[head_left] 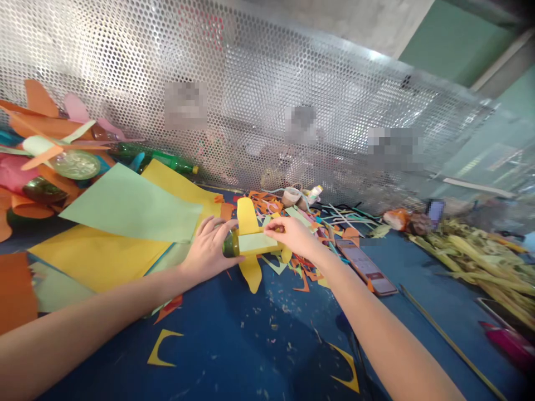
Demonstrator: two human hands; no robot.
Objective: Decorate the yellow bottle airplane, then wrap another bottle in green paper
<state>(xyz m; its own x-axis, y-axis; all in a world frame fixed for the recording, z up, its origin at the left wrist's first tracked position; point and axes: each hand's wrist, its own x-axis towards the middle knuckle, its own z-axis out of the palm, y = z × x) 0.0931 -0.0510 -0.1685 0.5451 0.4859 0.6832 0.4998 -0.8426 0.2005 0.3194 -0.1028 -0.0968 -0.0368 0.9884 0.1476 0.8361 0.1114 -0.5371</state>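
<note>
A small green bottle wrapped in yellow and pale green paper, with yellow paper wings, forms a toy plane [251,245] at the middle of the blue table [259,340]. My left hand [209,248] is closed round the bottle's green end. My right hand [290,234] pinches the paper wrap on the plane's other side, fingers pressed onto it.
Large green [134,206] and yellow [96,259] paper sheets lie left. Finished paper planes [54,150] pile at the far left. Paper scraps [309,220], a tape roll [291,196], a phone [366,266] and dried husks [472,250] lie right. A perforated metal screen [267,94] stands behind.
</note>
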